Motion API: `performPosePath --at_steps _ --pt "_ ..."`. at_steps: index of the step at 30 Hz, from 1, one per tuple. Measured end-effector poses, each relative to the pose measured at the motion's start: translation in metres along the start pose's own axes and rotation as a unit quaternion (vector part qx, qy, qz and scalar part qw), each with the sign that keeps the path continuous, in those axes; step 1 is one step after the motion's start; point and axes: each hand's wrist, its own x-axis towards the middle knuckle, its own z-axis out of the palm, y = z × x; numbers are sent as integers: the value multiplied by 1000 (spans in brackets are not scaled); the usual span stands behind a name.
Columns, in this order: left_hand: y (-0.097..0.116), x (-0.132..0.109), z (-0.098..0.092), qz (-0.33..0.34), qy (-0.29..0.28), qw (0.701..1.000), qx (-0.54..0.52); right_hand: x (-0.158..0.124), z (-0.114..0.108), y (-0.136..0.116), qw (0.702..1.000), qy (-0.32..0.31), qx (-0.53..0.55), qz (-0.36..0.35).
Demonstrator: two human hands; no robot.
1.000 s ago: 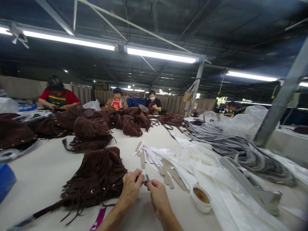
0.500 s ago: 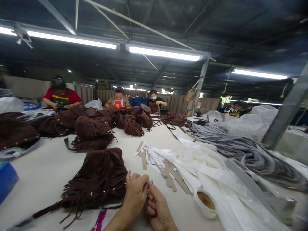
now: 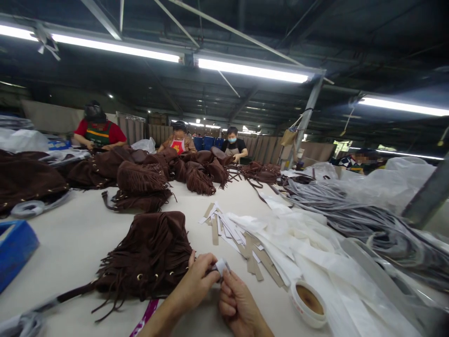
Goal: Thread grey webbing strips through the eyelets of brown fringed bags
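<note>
A dark brown fringed suede bag (image 3: 150, 248) with brass eyelets lies on the table in front of me. Just right of it, my left hand (image 3: 196, 285) pinches a small pale strip (image 3: 221, 265) between thumb and fingers. My right hand (image 3: 238, 297) grips the strip's other side, its remaining fingers curled under. Something darker shows beneath the strip, but I cannot make out what it is. A strap (image 3: 75, 292), partly in clear wrapping, runs from the bag toward the lower left.
Paper and card strips (image 3: 235, 234) lie beyond my hands. A roll of tape (image 3: 308, 302) and white sheets (image 3: 315, 252) are at right, with plastic-wrapped straps (image 3: 351, 210) behind. A blue bin (image 3: 17, 252) stands left. Several people work beyond piled brown bags (image 3: 140, 178).
The view has shifted, so the scene sits slightly right. My hands have drawn a little apart, and more of the pale strip shows between them.
</note>
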Motion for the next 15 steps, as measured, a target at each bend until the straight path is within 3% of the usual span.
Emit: performPosePath --at_steps 5,9,12,15 --pt "-8 1 6 -16 14 998 -56 2 -4 -1 1000 -17 -7 18" --pt "-10 0 9 3 1 999 -36 4 -4 -6 995 -27 -7 91" --pt "-5 -1 2 -18 -41 997 -55 3 -4 -10 994 -57 -40 80" --pt "1 -2 -5 -53 -106 974 -191 0 -7 -10 992 -105 -48 42"
